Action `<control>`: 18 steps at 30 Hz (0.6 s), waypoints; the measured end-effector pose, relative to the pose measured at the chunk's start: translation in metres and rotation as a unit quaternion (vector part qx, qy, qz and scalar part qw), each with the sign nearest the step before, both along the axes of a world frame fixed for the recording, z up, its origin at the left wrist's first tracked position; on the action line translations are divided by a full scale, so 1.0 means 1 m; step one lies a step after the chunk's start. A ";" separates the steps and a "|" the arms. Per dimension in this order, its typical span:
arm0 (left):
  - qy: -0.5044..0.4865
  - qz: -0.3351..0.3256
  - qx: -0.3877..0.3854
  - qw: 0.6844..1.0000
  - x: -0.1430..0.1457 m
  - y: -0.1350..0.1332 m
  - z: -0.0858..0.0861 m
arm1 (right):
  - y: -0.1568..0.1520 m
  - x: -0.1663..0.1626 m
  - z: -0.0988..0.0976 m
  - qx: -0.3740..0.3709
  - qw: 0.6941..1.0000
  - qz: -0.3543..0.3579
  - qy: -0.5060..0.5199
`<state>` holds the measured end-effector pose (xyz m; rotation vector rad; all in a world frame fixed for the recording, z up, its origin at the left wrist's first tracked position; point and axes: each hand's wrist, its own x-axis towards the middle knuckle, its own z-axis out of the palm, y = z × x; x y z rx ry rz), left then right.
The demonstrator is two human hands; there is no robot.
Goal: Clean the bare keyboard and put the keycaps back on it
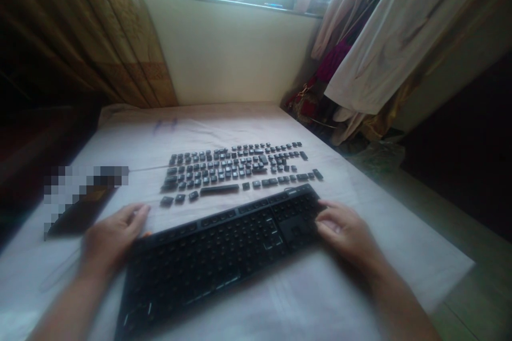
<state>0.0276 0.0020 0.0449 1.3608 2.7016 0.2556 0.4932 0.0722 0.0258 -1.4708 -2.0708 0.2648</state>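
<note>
A black computer keyboard (224, 250) with its keycaps off lies slanted in front of me, its bare key posts and a few metal wires showing. My right hand (342, 229) is closed on its right end, fingers curled at the edge. At the upper left corner is my left hand (116, 232), fingers and thumb drawn together; what they hold, if anything, I cannot make out. A small orange thing (147, 234) shows between that hand and the corner. Beyond the keyboard, loose black keycaps (224, 170) are laid out in rows, with a long space bar (219, 189) in the front row.
Everything rests on a white cloth-covered surface (248, 128). A dark object (86, 210), partly pixelated, lies at the left, with a thin cable (148, 168) near it. Curtains (120, 37) hang at the left, clothes (372, 48) at the right. The surface ends on the right above a tiled floor (472, 298).
</note>
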 end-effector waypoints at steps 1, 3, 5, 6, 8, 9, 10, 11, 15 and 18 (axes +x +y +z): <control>0.000 -0.001 -0.003 1.000 0.000 0.000 0.000 | 0.000 0.000 -0.001 -0.001 1.000 -0.001 0.000; 0.002 -0.002 -0.005 1.000 0.000 0.000 0.001 | 0.000 0.001 -0.003 -0.001 1.000 -0.003 0.001; 0.005 -0.002 -0.005 1.000 0.000 -0.001 0.000 | 0.000 0.001 -0.003 0.003 1.000 -0.006 0.003; 0.005 -0.003 -0.004 1.000 0.000 -0.001 -0.001 | 0.000 0.001 -0.003 0.007 1.000 -0.006 0.004; 0.004 -0.004 -0.001 1.000 -0.001 -0.001 -0.002 | -0.001 0.001 -0.002 0.017 1.000 -0.006 0.009; 0.003 -0.003 0.000 1.000 -0.001 -0.001 -0.003 | -0.002 0.002 -0.001 0.020 1.000 -0.004 0.014; 0.000 -0.004 0.000 1.000 -0.002 -0.001 -0.003 | -0.003 0.001 0.001 0.022 1.000 -0.001 0.019; -0.004 -0.002 0.000 1.000 -0.002 -0.001 -0.003 | -0.003 0.001 0.002 0.023 0.999 0.003 0.025; -0.018 -0.004 -0.003 1.000 -0.004 -0.001 -0.004 | -0.006 -0.003 0.006 0.019 0.999 0.033 0.031; -0.017 -0.012 0.007 1.000 -0.006 -0.001 -0.006 | -0.006 -0.006 0.004 0.018 0.999 0.042 0.023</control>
